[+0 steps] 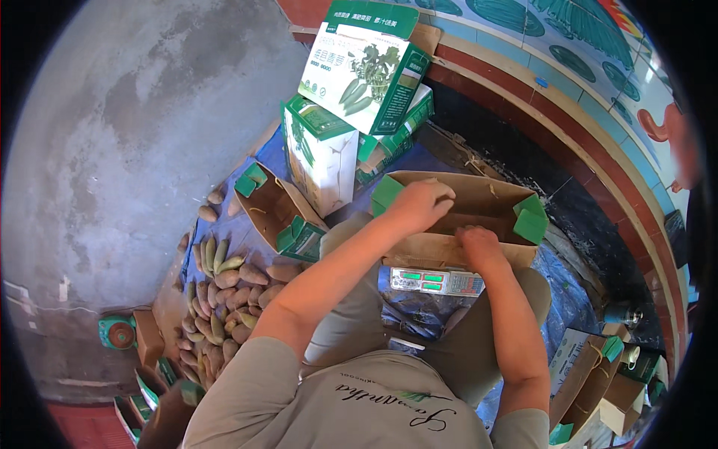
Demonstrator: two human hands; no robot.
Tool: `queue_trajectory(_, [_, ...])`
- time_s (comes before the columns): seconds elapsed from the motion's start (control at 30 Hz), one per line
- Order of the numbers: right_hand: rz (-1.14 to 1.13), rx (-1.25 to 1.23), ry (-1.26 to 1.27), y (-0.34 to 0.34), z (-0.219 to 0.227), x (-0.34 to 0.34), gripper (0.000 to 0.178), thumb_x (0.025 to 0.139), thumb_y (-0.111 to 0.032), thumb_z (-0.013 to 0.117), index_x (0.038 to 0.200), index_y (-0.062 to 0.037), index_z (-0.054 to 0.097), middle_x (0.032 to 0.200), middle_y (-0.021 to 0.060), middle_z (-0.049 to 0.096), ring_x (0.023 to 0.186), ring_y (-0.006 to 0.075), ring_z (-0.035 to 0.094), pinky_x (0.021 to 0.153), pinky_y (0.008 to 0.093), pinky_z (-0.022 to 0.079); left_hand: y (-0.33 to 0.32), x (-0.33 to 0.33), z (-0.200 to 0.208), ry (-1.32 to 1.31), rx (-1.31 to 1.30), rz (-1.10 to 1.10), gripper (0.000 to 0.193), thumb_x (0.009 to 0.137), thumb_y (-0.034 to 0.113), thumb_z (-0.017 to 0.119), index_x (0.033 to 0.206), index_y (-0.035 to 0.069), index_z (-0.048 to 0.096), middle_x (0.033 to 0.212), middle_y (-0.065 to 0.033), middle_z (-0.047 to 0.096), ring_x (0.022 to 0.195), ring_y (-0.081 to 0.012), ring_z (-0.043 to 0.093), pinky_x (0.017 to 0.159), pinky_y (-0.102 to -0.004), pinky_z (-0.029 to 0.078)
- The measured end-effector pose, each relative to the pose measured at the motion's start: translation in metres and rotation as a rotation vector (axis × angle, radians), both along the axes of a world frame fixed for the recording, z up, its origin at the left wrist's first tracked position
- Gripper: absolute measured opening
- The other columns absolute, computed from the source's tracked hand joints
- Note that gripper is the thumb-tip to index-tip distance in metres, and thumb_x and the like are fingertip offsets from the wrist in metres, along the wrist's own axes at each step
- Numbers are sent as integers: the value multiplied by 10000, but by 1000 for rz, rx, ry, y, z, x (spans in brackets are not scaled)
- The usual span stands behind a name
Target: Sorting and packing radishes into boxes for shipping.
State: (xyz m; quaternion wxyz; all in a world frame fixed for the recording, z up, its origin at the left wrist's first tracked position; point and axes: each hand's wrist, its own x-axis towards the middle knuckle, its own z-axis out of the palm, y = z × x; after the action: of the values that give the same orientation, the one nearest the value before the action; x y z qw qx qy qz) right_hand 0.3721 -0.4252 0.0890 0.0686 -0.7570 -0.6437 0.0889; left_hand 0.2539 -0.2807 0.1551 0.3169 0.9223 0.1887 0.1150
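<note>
Cardboard box [490,196], open at the top with green flaps at both ends, stands in front of us, its brown inside facing up. Our left hand [424,205] hangs over the left part of the opening, fingers bent inward; we cannot tell whether they pinch anything. Our right hand [479,244] is at the near rim, fingertips reaching over it into the opening, and we cannot tell whether they grip the cardboard. Just on our side of the near wall we see a scale [436,282] with lit green displays; whether the box rests on it is hidden from us. To our left, brown and greenish roots [238,293] lie heaped on a blue sheet [271,156], near a smaller open box [271,200]. Beyond that, white and green cartons [351,71] are stacked.
</note>
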Motion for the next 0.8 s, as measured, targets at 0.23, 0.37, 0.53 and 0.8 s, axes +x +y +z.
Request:
queue_trajectory(0.23, [-8,-36,4,1,3,-1,151,696,-97,594,843,-68,594,838,113,610,844,276,601,712,386,488,30,-95,41,-415,-135,346,148,816,108,571,913,11,625,888,-107,631,809,-185,600,744,-280,457])
queue_trajectory(0.37, [2,-62,38,-3,10,-2,199,686,-134,634,871,-68,599,857,117,606,862,283,590,734,388,480,43,-155,6,-312,-139,602,146,838,108,557,899,-5,628,842,-61,633,775,-120,581,711,-250,453])
queue_trajectory(0.53, [-49,-78,120,-2,20,-5,345,658,-184,691,966,-67,589,915,113,594,923,284,565,785,387,455,47,-225,-71,-76,-118,715,182,831,167,555,907,22,634,836,-116,638,780,-199,601,713,-291,466])
queue_trajectory(0.8, [-14,-45,144,0,23,-10,446,636,-252,725,1013,-59,584,920,122,595,919,298,560,792,390,451,16,-343,-219,468,-271,794,292,785,293,558,951,67,639,945,-189,622,895,-347,592,774,-412,466])
